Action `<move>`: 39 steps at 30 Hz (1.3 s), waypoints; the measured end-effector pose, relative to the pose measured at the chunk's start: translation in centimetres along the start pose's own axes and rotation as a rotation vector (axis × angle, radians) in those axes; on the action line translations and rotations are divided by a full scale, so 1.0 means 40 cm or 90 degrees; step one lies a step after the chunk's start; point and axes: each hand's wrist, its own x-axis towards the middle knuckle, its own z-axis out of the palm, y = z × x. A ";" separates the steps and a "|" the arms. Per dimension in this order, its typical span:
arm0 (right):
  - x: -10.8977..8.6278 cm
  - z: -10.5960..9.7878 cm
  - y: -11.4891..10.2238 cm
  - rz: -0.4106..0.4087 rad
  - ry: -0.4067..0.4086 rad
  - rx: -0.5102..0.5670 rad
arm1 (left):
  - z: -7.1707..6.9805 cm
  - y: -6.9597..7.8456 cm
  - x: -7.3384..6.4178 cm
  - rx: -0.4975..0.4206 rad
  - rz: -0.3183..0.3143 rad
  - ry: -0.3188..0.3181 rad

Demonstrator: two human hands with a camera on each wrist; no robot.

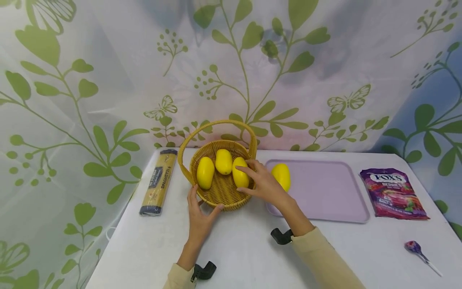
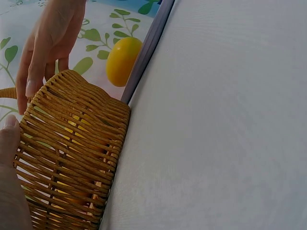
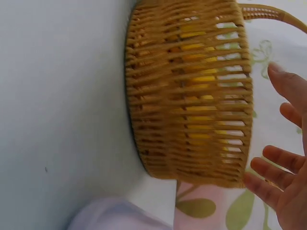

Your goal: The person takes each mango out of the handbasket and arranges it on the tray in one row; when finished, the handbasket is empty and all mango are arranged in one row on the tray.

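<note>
A golden wicker basket [image 1: 220, 196] with a tall arched handle holds a left yellow mango [image 1: 205, 173], a middle one [image 1: 223, 162] and a right one [image 1: 240, 173]. At its front left, my left hand [image 1: 200, 220] grips the basket, thumb on the front rim and fingers along the left side. My right hand [image 1: 265, 184] reaches over the right rim, its spread fingers overlapping the right mango in the head view. Those same fingers [image 3: 276, 175] look parted, with nothing between them, in the right wrist view. Another mango [image 1: 281, 176] lies on the lilac tray [image 1: 325, 192].
A spaghetti pack [image 1: 159, 182] lies left of the basket. Right of the tray is a purple Fox's candy bag [image 1: 393, 193], with a lollipop [image 1: 415, 248] nearer the front. A leaf-patterned curtain [image 1: 231, 80] hangs behind the white table [image 1: 245, 249].
</note>
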 end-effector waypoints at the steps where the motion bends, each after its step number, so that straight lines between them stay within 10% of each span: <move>1: 0.003 0.006 -0.001 0.000 -0.007 -0.003 | 0.000 0.000 -0.001 0.000 0.001 -0.001; 39: 0.094 0.091 0.010 0.111 -0.172 -0.084 | 0.000 0.006 0.002 0.005 -0.001 -0.011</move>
